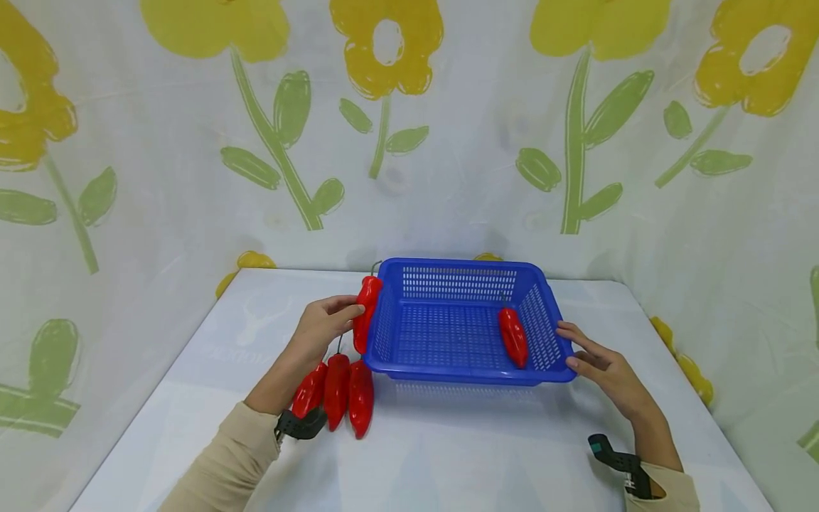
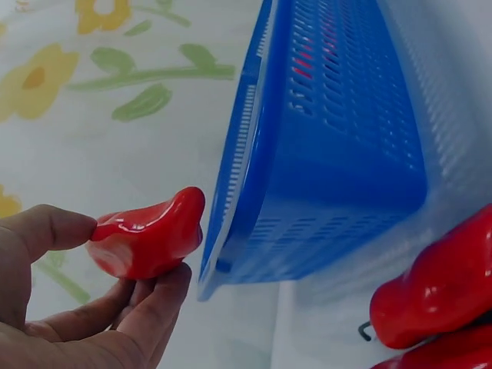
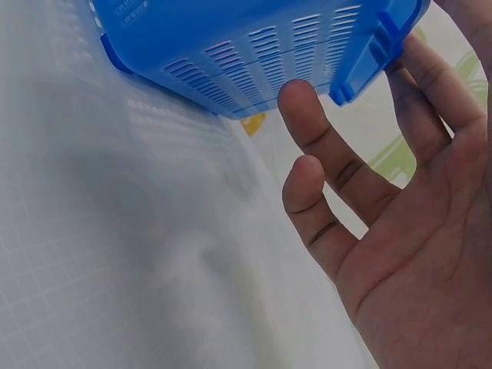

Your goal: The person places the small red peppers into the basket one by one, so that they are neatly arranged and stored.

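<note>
My left hand [image 1: 326,323] pinches a red pepper [image 1: 365,313] between thumb and fingers, just outside the left rim of a blue plastic basket [image 1: 448,375]. In the left wrist view that pepper [image 2: 146,238] hangs above the table beside the basket's wall [image 2: 338,184]. My right hand [image 1: 604,370] holds the basket's right rim with thumb and forefingers, while its other fingers [image 3: 311,192] stay loose below the rim in the right wrist view. Inside the basket, towards the right, lies another red pepper [image 1: 513,338].
Three more red peppers [image 1: 337,391] lie side by side on the white table [image 1: 461,455], left of the basket and close to my left wrist. A flower-patterned cloth [image 1: 435,199] hangs behind the table and along both sides.
</note>
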Demonstrator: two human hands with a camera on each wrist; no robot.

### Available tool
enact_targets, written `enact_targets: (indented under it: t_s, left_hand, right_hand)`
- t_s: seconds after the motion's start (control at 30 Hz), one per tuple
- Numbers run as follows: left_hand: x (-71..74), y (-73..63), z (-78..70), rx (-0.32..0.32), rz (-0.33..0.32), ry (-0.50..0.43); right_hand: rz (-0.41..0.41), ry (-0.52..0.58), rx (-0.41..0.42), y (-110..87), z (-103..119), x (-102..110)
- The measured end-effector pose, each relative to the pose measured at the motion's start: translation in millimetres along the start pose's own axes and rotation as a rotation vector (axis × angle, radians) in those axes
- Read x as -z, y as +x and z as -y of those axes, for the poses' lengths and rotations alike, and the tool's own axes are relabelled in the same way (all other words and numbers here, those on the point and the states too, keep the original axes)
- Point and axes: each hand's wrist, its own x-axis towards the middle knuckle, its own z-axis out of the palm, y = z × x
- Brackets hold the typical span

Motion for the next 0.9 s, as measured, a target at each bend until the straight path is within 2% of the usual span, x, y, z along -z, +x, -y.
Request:
enact_targets:
  t_s: [0.43,0.67,0.9]
  left_hand:
    - [-25.2,13.0,-15.3,0.009,0.057,-0.017]
    - [-37.5,20.9,-18.2,0.011,0.073,-0.031]
    - [-51.5,28.4,-22.8,0.002,0.087,0.041]
  right_hand:
    - [-0.006,-0.029,0.003,1.3,-2.4,1.0]
    - [0.001,-0.020,0.001,3.6,-4.5,0.2]
    - [-0.005,-0.019,-0.004,2.2,-5.6,1.3]
